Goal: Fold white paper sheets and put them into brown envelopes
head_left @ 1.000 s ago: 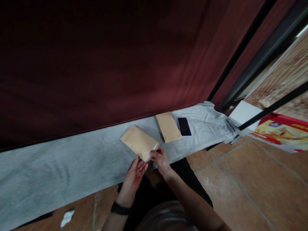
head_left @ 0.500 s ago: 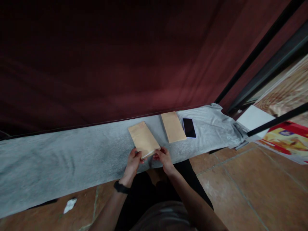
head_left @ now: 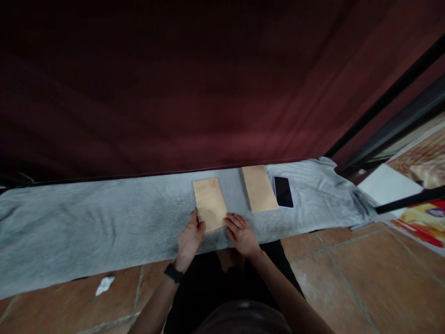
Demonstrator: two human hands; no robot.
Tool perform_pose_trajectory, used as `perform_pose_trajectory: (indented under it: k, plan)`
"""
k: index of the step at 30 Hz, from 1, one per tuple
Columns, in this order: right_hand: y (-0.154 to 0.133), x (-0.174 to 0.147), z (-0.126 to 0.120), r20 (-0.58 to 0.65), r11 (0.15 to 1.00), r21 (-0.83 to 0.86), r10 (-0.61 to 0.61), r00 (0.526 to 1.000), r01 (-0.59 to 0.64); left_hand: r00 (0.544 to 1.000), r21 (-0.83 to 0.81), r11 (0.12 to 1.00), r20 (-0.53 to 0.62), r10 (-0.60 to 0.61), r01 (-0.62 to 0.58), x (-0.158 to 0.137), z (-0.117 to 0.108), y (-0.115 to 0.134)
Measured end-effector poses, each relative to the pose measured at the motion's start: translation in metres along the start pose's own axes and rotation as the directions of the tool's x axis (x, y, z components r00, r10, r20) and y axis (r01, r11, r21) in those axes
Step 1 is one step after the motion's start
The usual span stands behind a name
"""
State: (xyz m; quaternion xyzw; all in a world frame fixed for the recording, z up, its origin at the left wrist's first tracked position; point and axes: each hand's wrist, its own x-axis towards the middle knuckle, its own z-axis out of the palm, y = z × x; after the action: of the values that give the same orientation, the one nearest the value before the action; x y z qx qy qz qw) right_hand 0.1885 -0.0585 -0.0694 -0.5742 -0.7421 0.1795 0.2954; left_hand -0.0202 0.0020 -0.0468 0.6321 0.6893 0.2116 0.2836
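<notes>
A brown paper envelope (head_left: 210, 204) with faint red print in its far right corner lies on the grey cloth in front of me. My left hand (head_left: 190, 235), with a dark band at the wrist, has thumb and forefinger at the envelope's near left edge; its other fingers are hidden. At the near right corner, my right hand (head_left: 242, 235) rests with its fingers stretched out and close together, fingertips touching the envelope. To the right lies a stack of similar brown envelopes (head_left: 260, 189), apart from both hands.
A phone (head_left: 283, 192) with a dark screen lies right of the stack. The long narrow surface wears a grey cloth (head_left: 139, 208) and backs onto a dark red wall (head_left: 208, 116). Dark bars and a red printed box (head_left: 424, 222) stand at the right. White scrap (head_left: 104, 285) lies on the tiled floor.
The envelope has turned straighter and now lies flat on the cloth. My right hand has gone from pinching its near edge to lying flat at its corner. The view has shifted slightly left.
</notes>
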Motion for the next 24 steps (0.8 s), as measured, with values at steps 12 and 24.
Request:
perform_pose_trajectory:
  k: [12, 24]
  plan:
    - [-0.001, 0.001, 0.003, -0.048, 0.997, -0.06, -0.048, 0.998, 0.045, 0.811, 0.363, 0.738, 0.094, 0.578, -0.569, 0.125, 0.038, 0.039]
    - [0.003, 0.0, 0.006, -0.077, 0.984, -0.149, -0.112, 0.991, 0.1, 0.7, 0.404, 0.581, 0.28, 0.657, -0.707, 0.101, 0.042, 0.023]
